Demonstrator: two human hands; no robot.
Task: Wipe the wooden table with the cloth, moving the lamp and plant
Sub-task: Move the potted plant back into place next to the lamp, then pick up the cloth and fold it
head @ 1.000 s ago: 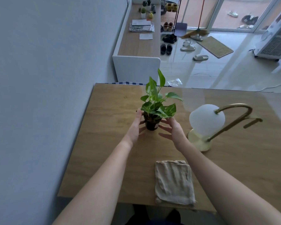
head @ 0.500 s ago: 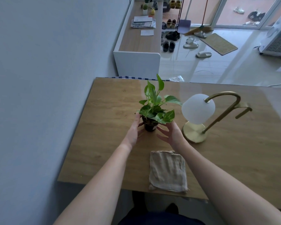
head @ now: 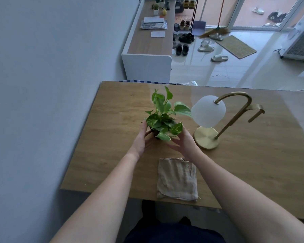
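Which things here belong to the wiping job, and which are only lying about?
For the job:
- light wooden table
- folded beige cloth
- small green potted plant, between left hand and right hand
- brass lamp with white globe shade

Lying about:
- papers on the long sideboard
- shoes and slippers on the floor
- woven doormat

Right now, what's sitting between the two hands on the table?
The plant in its small dark pot. In the head view the left hand and right hand cup the pot from either side, with the leaves spilling over the fingers.
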